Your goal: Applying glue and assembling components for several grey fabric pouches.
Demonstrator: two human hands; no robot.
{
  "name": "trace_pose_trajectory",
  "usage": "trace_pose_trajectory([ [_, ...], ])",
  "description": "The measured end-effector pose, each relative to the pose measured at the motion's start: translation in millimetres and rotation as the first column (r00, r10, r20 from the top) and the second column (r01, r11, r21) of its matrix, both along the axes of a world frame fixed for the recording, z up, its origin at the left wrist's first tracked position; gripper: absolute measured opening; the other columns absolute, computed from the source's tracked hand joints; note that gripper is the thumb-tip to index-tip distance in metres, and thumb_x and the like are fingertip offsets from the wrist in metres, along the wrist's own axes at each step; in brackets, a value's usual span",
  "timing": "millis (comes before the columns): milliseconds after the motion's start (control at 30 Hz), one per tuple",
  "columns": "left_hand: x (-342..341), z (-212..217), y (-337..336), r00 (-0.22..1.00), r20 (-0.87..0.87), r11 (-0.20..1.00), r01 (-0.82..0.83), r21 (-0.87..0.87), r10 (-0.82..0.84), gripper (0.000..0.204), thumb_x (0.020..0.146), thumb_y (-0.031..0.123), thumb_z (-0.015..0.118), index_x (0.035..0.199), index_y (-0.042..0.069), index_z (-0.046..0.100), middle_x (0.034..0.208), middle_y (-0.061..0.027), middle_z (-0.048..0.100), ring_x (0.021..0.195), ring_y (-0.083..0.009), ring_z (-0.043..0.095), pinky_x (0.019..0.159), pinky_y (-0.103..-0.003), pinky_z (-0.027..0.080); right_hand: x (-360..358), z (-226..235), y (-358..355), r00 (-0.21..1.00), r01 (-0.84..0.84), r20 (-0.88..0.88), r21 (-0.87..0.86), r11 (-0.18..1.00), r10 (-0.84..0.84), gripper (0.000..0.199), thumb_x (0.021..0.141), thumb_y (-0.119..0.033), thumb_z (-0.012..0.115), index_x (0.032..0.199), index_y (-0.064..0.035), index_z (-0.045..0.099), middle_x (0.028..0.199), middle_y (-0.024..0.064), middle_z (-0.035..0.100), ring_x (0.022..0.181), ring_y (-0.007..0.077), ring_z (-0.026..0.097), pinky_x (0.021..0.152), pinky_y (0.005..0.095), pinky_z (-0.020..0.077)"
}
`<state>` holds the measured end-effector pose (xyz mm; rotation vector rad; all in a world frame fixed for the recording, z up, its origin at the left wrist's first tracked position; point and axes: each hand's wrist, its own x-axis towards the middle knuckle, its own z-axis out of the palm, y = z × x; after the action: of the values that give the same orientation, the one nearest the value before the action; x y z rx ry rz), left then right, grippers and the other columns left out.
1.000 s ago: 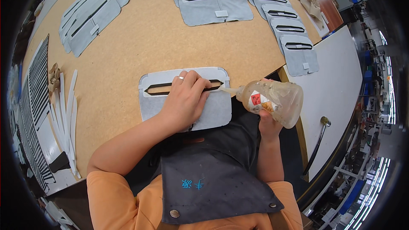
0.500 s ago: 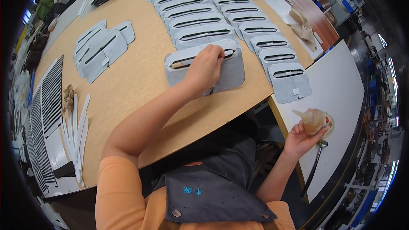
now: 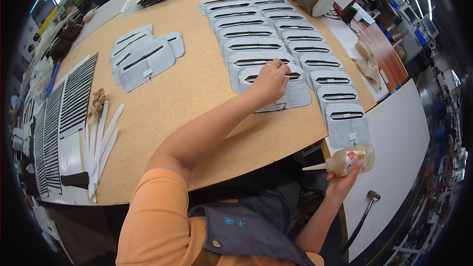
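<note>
My left hand reaches far out over the tan table and presses down on a grey felt panel with a long slot, the nearest one of an overlapping column of the same panels. My right hand hangs low beside the table's near right corner and grips a clear glue bottle with a white nozzle pointing left. A second column of grey slotted panels runs to the right of the first.
Another pile of grey panels lies at the left. White strips and black slatted sheets sit at the table's left edge. A white board stands at the right, a metal-headed tool below it. Other people work far off.
My left hand slid the grey panel away from me up into the column. My right hand dropped with the glue bottle down beside the table's corner.
</note>
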<state>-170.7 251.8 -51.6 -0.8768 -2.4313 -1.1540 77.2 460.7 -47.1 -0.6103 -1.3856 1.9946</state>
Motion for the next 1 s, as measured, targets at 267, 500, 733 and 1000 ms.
trace_pose_trajectory([
  [267,-22,5,-235,0.84,-0.102,0.528,-0.424,-0.736,0.533,0.021,0.079,0.004,0.056,0.097,-0.001,0.065,0.104,-0.02,0.059,0.097,-0.0371,0.059,0.082,-0.042,0.05,-102,41,-44,0.682,-0.706,0.723,0.61,0.361,0.11,0.052,0.089,-0.046,0.058,0.12,-0.0049,0.058,0.088,0.0152,0.069,0.071,0.0278,0.066,0.067,0.0344,0.0499],
  [500,-13,11,-307,0.887,0.022,0.577,-0.281,-0.767,0.461,0.015,0.081,0.0,0.052,0.092,0.001,0.062,0.101,-0.02,0.059,0.095,-0.0352,0.06,0.081,-0.042,0.051,-119,58,-46,0.659,-0.724,0.752,0.622,0.298,0.029,0.049,0.089,-0.045,0.057,0.114,-0.0032,0.062,0.083,0.0152,0.068,0.075,0.0285,0.065,0.069,0.0367,0.0494],
  [733,33,6,-281,0.914,-0.143,0.771,-0.399,-0.496,0.38,0.008,0.08,0.005,0.058,0.087,0.001,0.057,0.09,-0.0169,0.058,0.086,-0.0361,0.057,0.076,-0.044,0.047,-112,37,-81,0.994,0.06,-0.047,0.989,-0.139,0.096,0.038,0.094,-0.027,0.056,0.115,0.004,0.06,0.091,0.0159,0.067,0.077,0.0283,0.064,0.075,0.0364,0.05],
  [1000,217,25,-157,0.971,0.198,0.903,0.2,-0.381,-0.131,0.014,0.08,0.009,0.063,0.092,0.005,0.056,0.085,-0.0117,0.054,0.077,-0.0299,0.057,0.069,-0.039,0.046,-98,23,-153,0.44,-0.879,0.52,0.082,0.47,0.732,0.034,0.1,-0.027,0.05,0.113,0.0008,0.063,0.087,0.0045,0.064,0.068,0.0056,0.056,0.061,0.0199,0.0479],
])
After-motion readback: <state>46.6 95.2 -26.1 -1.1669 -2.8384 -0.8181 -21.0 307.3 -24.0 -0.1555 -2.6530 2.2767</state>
